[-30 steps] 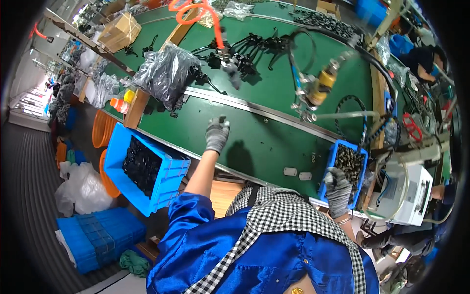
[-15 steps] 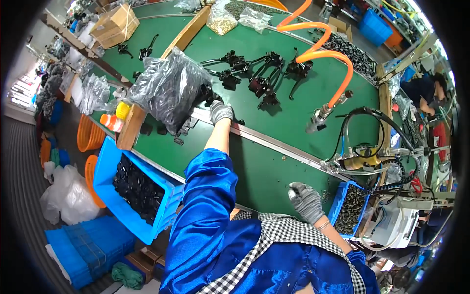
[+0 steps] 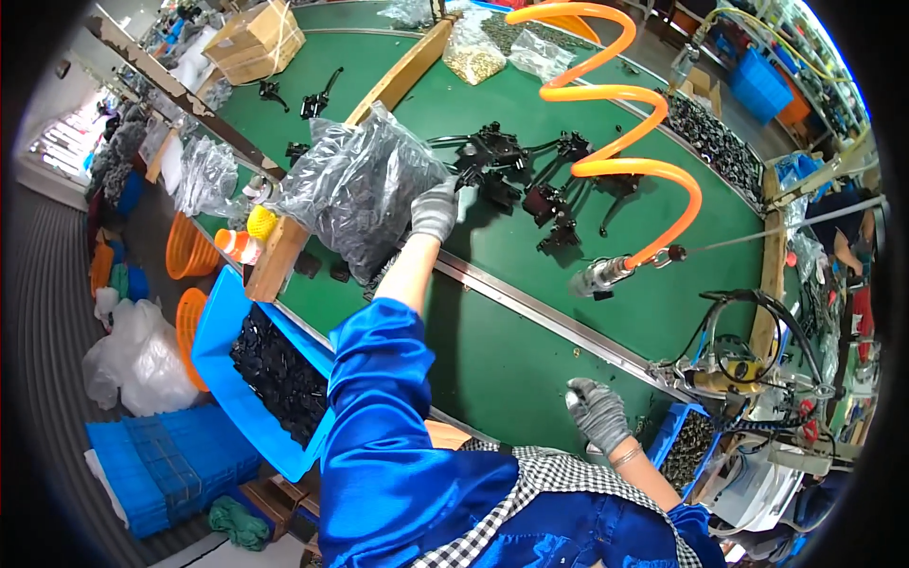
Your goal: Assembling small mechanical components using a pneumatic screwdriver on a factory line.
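My left hand [image 3: 435,212], in a grey glove, reaches to the right edge of a clear plastic bag [image 3: 355,185] full of dark contents. Its fingertips are blurred and lie close to black lever assemblies [image 3: 494,156] on the green bench; whether they grip anything is unclear. More black levers [image 3: 552,204] lie just to the right. My right hand [image 3: 598,415], also gloved, is low over the bench's near part. Its fingers are curled together, and what they may hold is hidden. Beside it stands a blue bin of small metal parts [image 3: 686,450].
An orange coiled air hose [image 3: 686,204] hangs over the bench with a metal tool end [image 3: 601,276]. A metal rail [image 3: 530,305] crosses the bench. A blue crate of black parts [image 3: 213,346] is at left. A yellow device with cables [image 3: 729,374] sits at right.
The view has shifted, so the bench things appear further right and lower. My left hand has moved up along the bag's right edge, toward the lever assemblies. My right hand stays near the same spot.
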The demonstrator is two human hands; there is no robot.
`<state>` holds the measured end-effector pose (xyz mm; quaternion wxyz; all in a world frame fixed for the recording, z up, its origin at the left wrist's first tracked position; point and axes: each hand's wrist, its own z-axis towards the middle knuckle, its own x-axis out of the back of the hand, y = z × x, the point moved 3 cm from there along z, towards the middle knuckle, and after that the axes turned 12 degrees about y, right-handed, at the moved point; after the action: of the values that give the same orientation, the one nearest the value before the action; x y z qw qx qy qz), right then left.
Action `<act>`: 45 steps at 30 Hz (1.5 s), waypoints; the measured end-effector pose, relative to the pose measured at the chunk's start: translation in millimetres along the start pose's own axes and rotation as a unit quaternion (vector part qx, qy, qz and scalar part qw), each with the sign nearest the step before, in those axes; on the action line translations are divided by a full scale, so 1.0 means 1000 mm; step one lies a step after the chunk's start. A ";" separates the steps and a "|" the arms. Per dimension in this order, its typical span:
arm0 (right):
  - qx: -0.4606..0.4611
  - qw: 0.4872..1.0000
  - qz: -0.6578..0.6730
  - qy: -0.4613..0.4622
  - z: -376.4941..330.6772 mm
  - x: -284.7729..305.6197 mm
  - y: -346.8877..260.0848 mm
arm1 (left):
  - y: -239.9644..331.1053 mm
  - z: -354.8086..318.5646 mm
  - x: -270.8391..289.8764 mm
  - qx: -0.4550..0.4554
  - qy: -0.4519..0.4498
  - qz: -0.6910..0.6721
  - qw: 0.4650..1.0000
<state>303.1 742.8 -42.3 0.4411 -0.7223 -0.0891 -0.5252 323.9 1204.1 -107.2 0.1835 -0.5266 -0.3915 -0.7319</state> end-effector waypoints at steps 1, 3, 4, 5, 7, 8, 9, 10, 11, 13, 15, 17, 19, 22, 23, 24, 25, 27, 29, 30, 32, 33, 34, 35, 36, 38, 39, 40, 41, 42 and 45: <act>-0.010 1.000 0.009 -0.013 0.003 -0.001 -0.002 | -0.005 0.016 -0.004 -0.062 -0.006 -0.024 0.998; -0.010 1.000 0.015 -0.024 0.007 -0.007 -0.001 | 0.001 0.034 -0.032 -0.035 0.003 0.009 0.999; -0.018 0.999 0.023 -0.027 0.005 -0.011 0.004 | 0.001 0.044 -0.044 -0.011 0.004 0.041 0.999; -0.030 0.999 0.027 -0.029 0.002 -0.014 0.010 | 0.001 0.055 -0.054 -0.008 0.010 0.035 0.999; -0.037 0.999 0.027 -0.029 0.002 -0.011 0.016 | -0.003 0.074 -0.070 0.046 -0.074 0.016 0.996; -0.064 0.997 0.013 -0.040 0.001 -0.010 0.020 | -0.004 0.080 -0.084 0.069 -0.120 0.005 0.990; -0.085 0.995 0.004 -0.055 0.000 -0.010 0.018 | -0.015 0.083 -0.097 0.074 -0.115 0.006 0.991; -0.094 0.993 -0.001 -0.074 0.003 -0.011 0.014 | -0.041 0.084 -0.106 0.092 -0.096 0.010 0.991; -0.073 0.994 0.005 -0.080 0.007 -0.013 0.006 | -0.068 0.083 -0.110 0.112 -0.077 0.015 0.991; -0.083 0.993 0.004 -0.089 0.009 -0.018 0.009 | -0.047 0.080 -0.125 0.112 -0.078 0.007 0.991; -0.117 0.990 -0.003 -0.077 0.002 -0.013 0.020 | 0.038 0.060 -0.100 0.125 -0.114 0.016 0.985; -0.072 0.994 -0.003 -0.081 0.002 -0.015 0.008 | 0.026 0.044 -0.092 0.099 -0.102 0.037 0.989; -0.045 0.995 0.001 -0.087 0.000 -0.018 0.004 | 0.022 0.031 -0.086 0.069 -0.097 0.058 0.991; -0.031 0.997 -0.001 -0.075 -0.009 -0.019 0.010 | 0.044 0.010 -0.073 -0.027 -0.153 0.112 0.982; -0.032 0.997 0.000 -0.075 -0.010 -0.020 0.013 | 0.049 0.003 -0.066 -0.028 -0.153 0.113 0.981; -0.012 0.999 0.003 -0.050 -0.013 -0.019 0.016 | 0.058 -0.008 -0.052 -0.035 -0.180 0.105 0.977; 0.007 1.000 0.006 -0.025 -0.015 -0.019 0.018 | 0.067 -0.019 -0.038 -0.043 -0.207 0.096 0.973; 0.033 0.999 0.015 -0.002 -0.021 -0.017 0.017 | 0.067 -0.044 -0.016 -0.044 -0.231 0.094 0.967; 0.009 1.000 0.000 -0.027 -0.025 -0.015 0.015 | 0.061 -0.072 -0.002 -0.016 -0.232 0.045 0.971; -0.004 0.999 -0.009 -0.040 -0.029 -0.014 0.015 | 0.057 -0.088 0.002 -0.002 -0.234 0.019 0.972; -0.001 0.999 0.009 -0.043 -0.031 -0.018 0.016 | 0.041 -0.122 0.000 0.033 -0.240 -0.014 0.970; -0.005 0.999 0.023 -0.046 -0.033 -0.022 0.020 | 0.033 -0.143 -0.005 0.064 -0.249 -0.050 0.965; -0.008 0.998 0.038 -0.048 -0.035 -0.026 0.022 | 0.025 -0.169 -0.007 0.053 -0.234 -0.108 0.965; -0.008 0.997 0.068 -0.021 -0.031 -0.027 0.022 | 0.019 -0.191 -0.005 0.043 -0.216 -0.167 0.961; -0.022 0.995 0.097 0.006 -0.028 -0.028 0.027 | 0.024 -0.207 0.000 0.039 -0.228 -0.165 0.959; -0.165 0.901 0.401 0.030 -0.026 -0.075 0.071 | 0.039 -0.246 0.010 0.075 -0.326 -0.178 0.926; -0.167 0.889 0.426 0.026 -0.020 -0.063 0.051 | 0.041 -0.276 0.014 0.101 -0.372 -0.182 0.905; -0.164 0.878 0.450 0.022 -0.009 -0.050 0.030 | 0.044 -0.305 0.012 0.106 -0.379 -0.180 0.902; -0.173 0.876 0.450 0.017 -0.019 -0.049 0.034 | 0.051 -0.333 0.008 0.083 -0.369 -0.186 0.907; -0.156 0.877 0.455 -0.009 -0.021 -0.053 0.037 | 0.055 -0.347 0.004 0.053 -0.356 -0.190 0.913; -0.116 0.876 0.465 -0.056 -0.017 -0.066 0.045 | 0.064 -0.375 0.009 0.033 -0.346 -0.216 0.913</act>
<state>289.7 725.5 -121.4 0.5421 -0.7544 0.2943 -0.2245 128.7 877.8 -126.9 -0.1080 -0.6432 -0.5587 -0.5124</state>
